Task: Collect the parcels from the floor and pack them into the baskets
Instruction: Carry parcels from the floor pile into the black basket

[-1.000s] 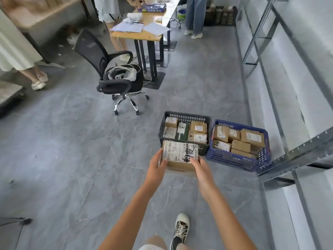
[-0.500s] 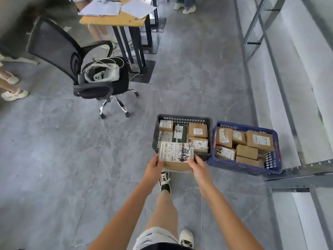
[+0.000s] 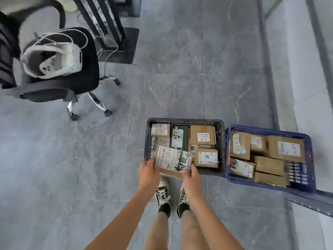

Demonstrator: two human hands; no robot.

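A: What are the hands doing?
B: Both grip one parcel [image 3: 173,160], a flat cardboard box with a white label and black handwriting on top. The left hand [image 3: 149,171] clasps its left edge, thumb curled over the label; the right hand [image 3: 191,175] pinches the near right corner, fingers bent round it

A: Where is the parcel?
B: Tilted over the near left corner of the black basket [image 3: 221,150], overhanging the near rim. I cannot tell whether it touches the rim or the packages under it

A: What sits in that basket?
B: Several parcels: a brown box [image 3: 203,135] at the far right, a smaller labelled box [image 3: 206,158] nearer, a dark green packet [image 3: 178,138] in the middle

A: And to the right?
B: A blue basket [image 3: 310,170] just beside the black one, their walls close or touching, packed with brown parcels

A: Anything else?
B: The person's two patterned sneakers stand on the grey floor [image 3: 180,83] just near of the black basket. Far left is a black office chair [image 3: 72,87] with a white headset [image 3: 59,58] and cables on the seat
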